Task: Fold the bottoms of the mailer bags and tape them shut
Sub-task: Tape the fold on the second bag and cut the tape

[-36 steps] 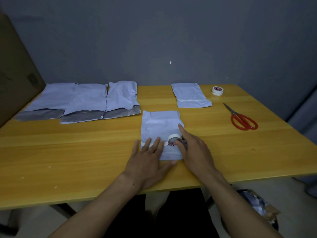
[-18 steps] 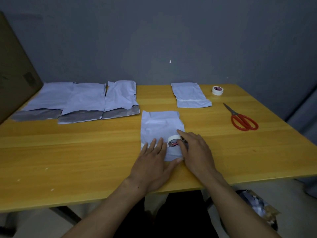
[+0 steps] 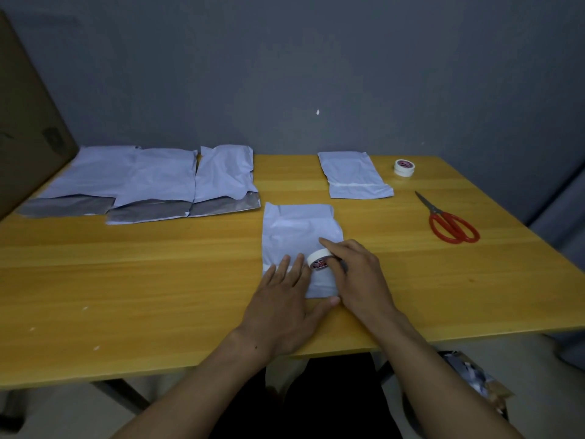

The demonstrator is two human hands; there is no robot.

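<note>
Near the bench's (image 3: 158,280) front edge, the left hand (image 3: 281,308) lay flat, fingers apart, on the mailer bag (image 3: 300,229); the right hand (image 3: 357,277) clamped a tape roll (image 3: 319,260). Scissors (image 3: 449,221) lay toward the right edge, well apart.

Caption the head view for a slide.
Left hand flattens a folded mailer bag while right hand runs a tape roll across it.

Yellow wood table (image 3: 158,280). On it: three open mailers (image 3: 152,182) overlapping back left, a taped one (image 3: 354,175) back middle, another (image 3: 297,229) front center, spare tape roll (image 3: 404,167) and red scissors (image 3: 449,221) on the right.
</note>
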